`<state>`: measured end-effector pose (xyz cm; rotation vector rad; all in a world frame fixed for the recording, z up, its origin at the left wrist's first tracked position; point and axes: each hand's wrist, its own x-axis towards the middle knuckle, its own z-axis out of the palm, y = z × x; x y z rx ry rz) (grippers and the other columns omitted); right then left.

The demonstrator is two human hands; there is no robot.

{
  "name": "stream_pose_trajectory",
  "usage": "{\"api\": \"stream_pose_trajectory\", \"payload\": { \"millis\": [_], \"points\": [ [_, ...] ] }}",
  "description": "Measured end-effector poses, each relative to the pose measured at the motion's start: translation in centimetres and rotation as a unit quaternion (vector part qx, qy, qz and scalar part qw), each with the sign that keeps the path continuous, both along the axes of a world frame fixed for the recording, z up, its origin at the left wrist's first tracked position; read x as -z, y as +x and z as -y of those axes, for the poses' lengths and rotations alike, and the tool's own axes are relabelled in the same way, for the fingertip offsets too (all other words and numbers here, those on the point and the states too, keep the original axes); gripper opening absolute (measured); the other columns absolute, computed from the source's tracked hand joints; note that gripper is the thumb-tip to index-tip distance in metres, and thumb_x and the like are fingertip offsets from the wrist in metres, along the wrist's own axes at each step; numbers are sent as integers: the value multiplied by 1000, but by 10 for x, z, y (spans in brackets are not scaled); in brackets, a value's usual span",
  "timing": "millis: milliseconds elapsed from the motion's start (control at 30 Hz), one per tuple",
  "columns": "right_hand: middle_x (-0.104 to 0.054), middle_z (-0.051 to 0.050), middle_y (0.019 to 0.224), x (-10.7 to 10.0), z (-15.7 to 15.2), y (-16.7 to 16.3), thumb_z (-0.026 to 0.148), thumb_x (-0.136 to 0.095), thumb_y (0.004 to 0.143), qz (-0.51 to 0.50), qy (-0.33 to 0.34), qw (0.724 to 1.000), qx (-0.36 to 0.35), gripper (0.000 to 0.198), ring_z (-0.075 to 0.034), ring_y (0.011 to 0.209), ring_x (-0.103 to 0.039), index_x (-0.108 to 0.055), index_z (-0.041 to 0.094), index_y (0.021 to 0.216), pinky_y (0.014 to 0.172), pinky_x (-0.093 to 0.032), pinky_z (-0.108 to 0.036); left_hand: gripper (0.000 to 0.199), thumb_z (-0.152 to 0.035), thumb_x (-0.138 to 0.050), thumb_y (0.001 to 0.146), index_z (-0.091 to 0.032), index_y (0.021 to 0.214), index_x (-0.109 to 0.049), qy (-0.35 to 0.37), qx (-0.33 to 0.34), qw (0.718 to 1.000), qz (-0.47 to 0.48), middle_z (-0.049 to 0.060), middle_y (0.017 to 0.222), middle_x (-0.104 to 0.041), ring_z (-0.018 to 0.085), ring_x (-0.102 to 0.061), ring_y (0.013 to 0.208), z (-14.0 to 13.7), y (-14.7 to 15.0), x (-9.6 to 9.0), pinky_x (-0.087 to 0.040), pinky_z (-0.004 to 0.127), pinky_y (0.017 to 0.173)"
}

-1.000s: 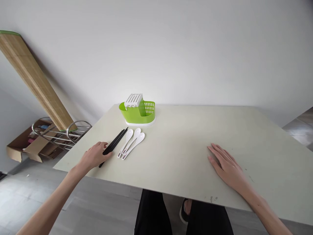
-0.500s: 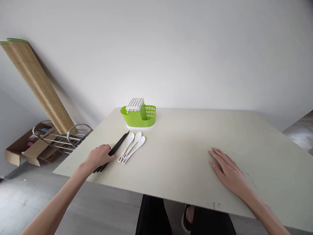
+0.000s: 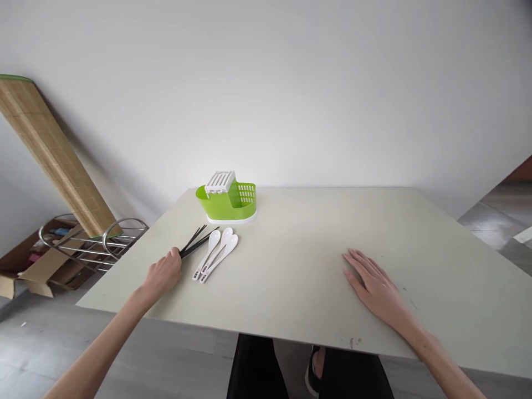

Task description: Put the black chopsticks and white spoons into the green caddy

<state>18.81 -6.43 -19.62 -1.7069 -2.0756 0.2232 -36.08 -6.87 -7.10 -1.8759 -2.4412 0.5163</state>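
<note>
Left hand [image 3: 164,272] gripped black chopsticks [image 3: 191,250] in curled fingers beside white spoons [image 3: 215,255]; right hand [image 3: 377,289] lay on the bench [image 3: 291,266], fingers slightly spread

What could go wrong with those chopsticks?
The left hand holds the black chopsticks near one end and their tips fan apart, so one might slip out.

The chopsticks lie right beside the white spoons, so a sideways swing could knock those.

The right hand rests flat on the table, so it may be slow to catch a dropped one.
</note>
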Motion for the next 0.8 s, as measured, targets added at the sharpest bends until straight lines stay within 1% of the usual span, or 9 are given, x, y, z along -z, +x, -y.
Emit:
{"api": "stream_pose_trajectory", "payload": {
  "millis": [167,300,400,500,567,633,667,733,800],
  "points": [
    [-38,-1,172,-3,-1,-1,60,-27,109,-2,-2,1000,-6,63,-27,160,-32,-47,30,161,131,-30,-54,42,-26,-25,100,-5,130,-46,81,-36,994,64,25,97,-75,41,-74,88,3,-12,10,-47,43,69],
    [-39,-1,172,-2,-2,1,59,-29,109,-10,-3,1000,-2,61,-27,160,-32,-48,31,160,131,-31,-54,47,-45,-21,103,-12,122,-50,196,-69,968,140,18,83,-73,37,-73,77,10,-17,6,-47,40,67],
    [-45,-4,168,-7,1,-5,60,-34,107,-41,-4,999,-1,60,-31,158,-36,-53,31,156,129,-34,-56,41,-55,-28,102,-22,103,-52,257,-69,939,219,6,68,-65,28,-66,64,19,3,-10,-45,34,62],
    [-54,-9,161,-31,9,-34,62,-41,105,-150,-42,987,-31,57,-35,149,-50,-58,32,150,119,-47,-58,45,-67,-40,97,-26,82,-47,276,-26,905,321,-3,56,-49,20,-53,52,26,48,-23,-37,29,53],
    [-58,-9,157,-59,16,-66,61,-47,105,-266,-92,955,-99,50,-33,141,-58,-61,35,145,111,-55,-53,51,-72,-45,94,-25,75,-44,257,14,865,430,-4,56,-44,16,-45,50,25,87,-25,-31,27,49],
    [-60,-9,154,-91,18,-101,57,-55,103,-387,-108,898,-178,47,-29,141,-58,-60,31,142,116,-51,-50,54,-74,-51,91,-25,69,-38,226,40,822,522,-5,56,-38,12,-38,49,21,129,-21,-26,26,46],
    [-59,-9,155,-107,17,-117,55,-63,100,-430,-117,870,-210,53,-26,143,-56,-54,32,148,119,-48,-48,55,-73,-54,90,-25,68,-38,198,55,803,560,-5,55,-37,11,-36,49,17,149,-18,-25,26,46],
    [-59,-8,153,-136,12,-143,51,-75,93,-499,-136,820,-245,68,-23,143,-55,-45,33,153,120,-46,-45,54,-70,-57,89,-24,67,-37,162,82,759,625,-6,55,-35,10,-33,49,10,185,-9,-24,25,46],
    [-66,-9,142,-157,4,-159,50,-78,90,-560,-160,774,-249,67,-23,135,-60,-49,31,147,114,-50,-43,56,-67,-58,89,-24,64,-33,127,111,727,666,-6,55,-30,9,-28,50,3,213,2,-22,26,46]
  ]
}}
